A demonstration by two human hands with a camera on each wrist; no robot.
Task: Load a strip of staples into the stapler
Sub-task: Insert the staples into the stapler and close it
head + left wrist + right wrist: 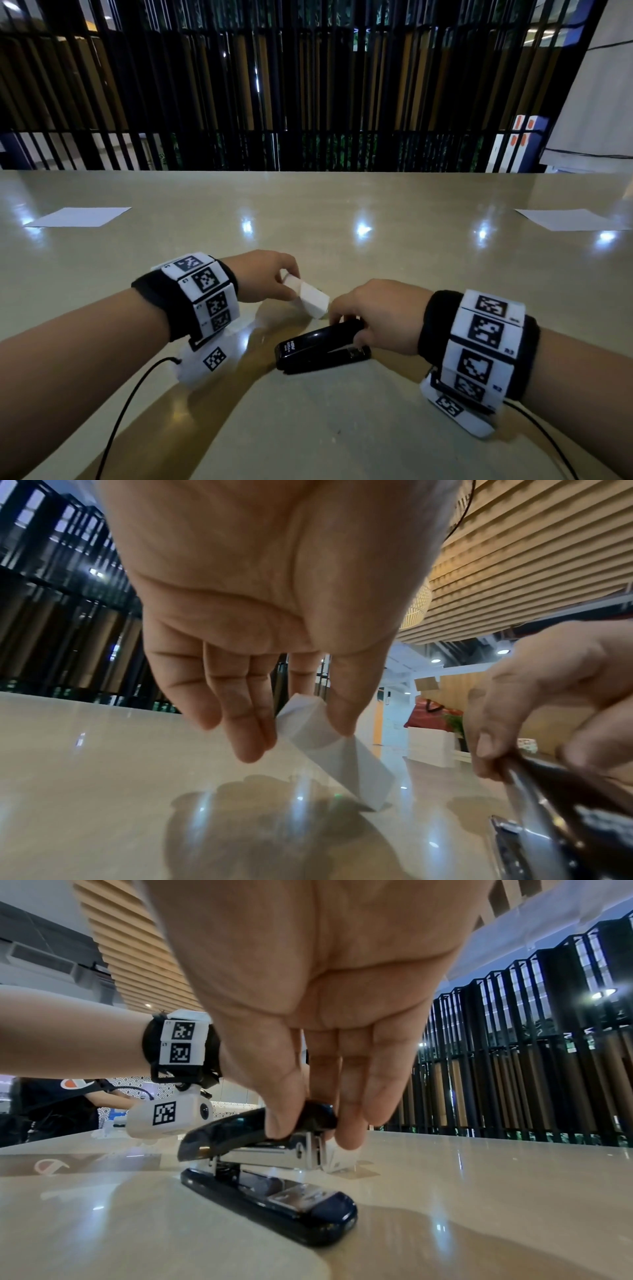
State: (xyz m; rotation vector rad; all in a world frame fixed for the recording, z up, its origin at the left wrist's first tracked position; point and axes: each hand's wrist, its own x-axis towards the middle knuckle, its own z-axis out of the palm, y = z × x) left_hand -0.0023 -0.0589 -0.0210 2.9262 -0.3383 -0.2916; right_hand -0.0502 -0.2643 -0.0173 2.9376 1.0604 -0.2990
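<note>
A black stapler (320,346) lies on the beige table (308,212), its base flat and its metal magazine (274,1158) showing under the black top cover. My right hand (376,315) pinches the front end of that cover (308,1118) between thumb and fingers. My left hand (263,274) holds a small white staple box (308,296) by its upper end, thumb on one side and fingers on the other. The box (329,745) is tilted, its lower corner touching the table just left of the stapler. No staple strip is visible.
Two white paper sheets lie far back on the table, one at the left (80,217) and one at the right (568,219). A black slatted railing (308,85) stands beyond the far edge. Cables trail from both wrist bands. Another person (51,1104) is off to the side.
</note>
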